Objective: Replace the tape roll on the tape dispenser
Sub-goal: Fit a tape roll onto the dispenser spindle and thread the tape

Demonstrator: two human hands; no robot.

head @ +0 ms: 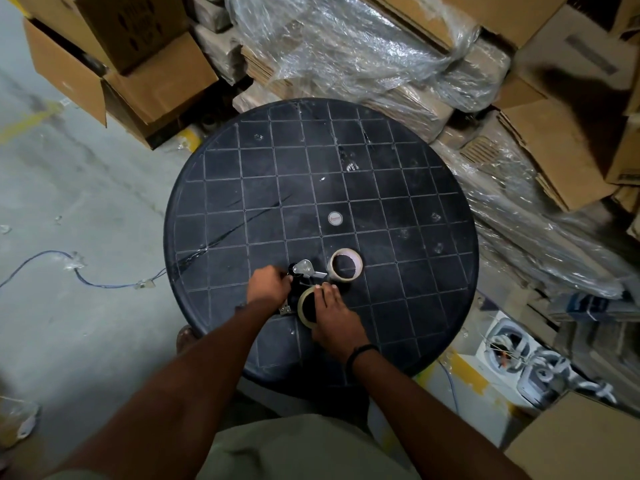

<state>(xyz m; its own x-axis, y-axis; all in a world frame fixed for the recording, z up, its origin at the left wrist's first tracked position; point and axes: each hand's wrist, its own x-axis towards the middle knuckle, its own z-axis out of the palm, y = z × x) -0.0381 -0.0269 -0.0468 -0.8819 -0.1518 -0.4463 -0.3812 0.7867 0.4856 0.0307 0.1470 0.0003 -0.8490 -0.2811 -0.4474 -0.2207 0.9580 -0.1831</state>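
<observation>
A black tape dispenser [302, 279] with metal parts lies near the front of the round black table [398, 188]. My left hand [269, 287] grips its left side. A tan tape roll [306, 308] stands against the dispenser, and my right hand [334, 320] holds it from the right, fingers over its top edge. A second roll [345, 265], thin like a spent core, lies flat on the table just behind and to the right. Whether the held roll sits on the dispenser's hub is hidden.
Cardboard boxes [114, 57] stand stacked at the back left. Plastic-wrapped flat cartons [363, 46] crowd the back and right. A small round cap [335, 218] marks the table's centre. A blue cable [52, 268] runs over the concrete floor on the left.
</observation>
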